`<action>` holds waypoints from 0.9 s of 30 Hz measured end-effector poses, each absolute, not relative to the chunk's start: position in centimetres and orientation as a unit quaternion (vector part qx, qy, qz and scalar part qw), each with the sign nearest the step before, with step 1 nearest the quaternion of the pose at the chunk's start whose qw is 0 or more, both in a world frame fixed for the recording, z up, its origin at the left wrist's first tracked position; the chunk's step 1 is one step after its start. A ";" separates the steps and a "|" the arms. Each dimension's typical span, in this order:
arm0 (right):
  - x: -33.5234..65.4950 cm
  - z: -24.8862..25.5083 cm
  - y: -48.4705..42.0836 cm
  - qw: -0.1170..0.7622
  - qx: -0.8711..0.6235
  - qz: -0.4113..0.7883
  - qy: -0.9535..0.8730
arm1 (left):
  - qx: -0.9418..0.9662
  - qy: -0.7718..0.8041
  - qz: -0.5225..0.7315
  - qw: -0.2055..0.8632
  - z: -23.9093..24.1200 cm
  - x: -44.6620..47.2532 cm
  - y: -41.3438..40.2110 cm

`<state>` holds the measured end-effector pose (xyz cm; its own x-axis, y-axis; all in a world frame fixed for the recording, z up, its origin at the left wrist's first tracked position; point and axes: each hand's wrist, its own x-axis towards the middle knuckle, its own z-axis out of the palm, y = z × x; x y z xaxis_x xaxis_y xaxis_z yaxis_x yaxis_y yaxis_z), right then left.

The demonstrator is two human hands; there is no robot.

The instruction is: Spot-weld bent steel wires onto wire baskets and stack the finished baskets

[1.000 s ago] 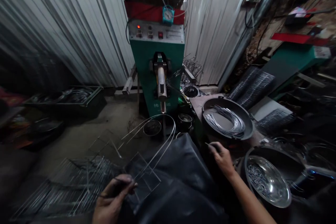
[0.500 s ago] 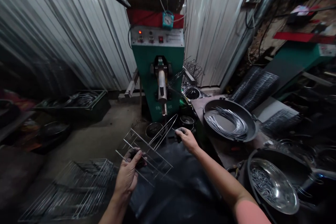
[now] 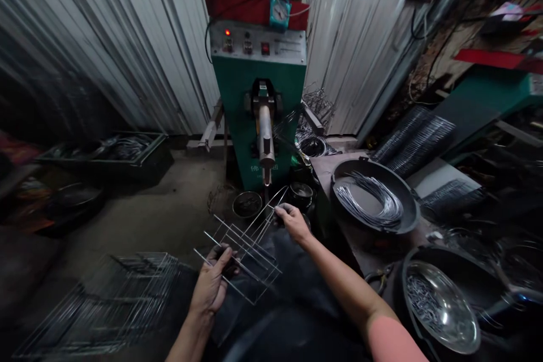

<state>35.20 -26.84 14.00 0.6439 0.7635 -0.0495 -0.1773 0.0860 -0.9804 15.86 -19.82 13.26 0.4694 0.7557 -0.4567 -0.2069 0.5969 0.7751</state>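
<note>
Before one machine (image 3: pixel 237 102), one wire rack (image 3: pixel 245 247)

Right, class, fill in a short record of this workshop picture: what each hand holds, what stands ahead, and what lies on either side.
Left hand: grips the near edge of a wire rack
Right hand: holds the same rack's far end
Ahead: green machine with a red lamp lit
Right side: dark pan of wire loops; steel bowl of small metal parts
Left side: stack of wire racks on the floor, blurred
</note>
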 end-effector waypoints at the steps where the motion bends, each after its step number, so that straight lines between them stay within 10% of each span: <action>1: 35.1 13.9 -26.8 0.691 -0.585 0.342 -0.251 | 0.323 0.421 0.299 0.793 13.0 15.8 -19.8; 8: 34.0 14.1 -27.2 0.673 -0.605 0.327 -0.272 | 0.342 0.452 0.302 0.766 11.1 12.8 -20.2; 17: 33.4 13.8 -27.0 0.670 -0.603 0.331 -0.279 | 0.869 0.352 0.338 0.082 17.6 14.4 -20.3; 27: 33.9 13.9 -27.6 0.646 -0.631 0.301 -0.307 | 0.945 0.253 0.207 0.002 18.3 21.4 -20.6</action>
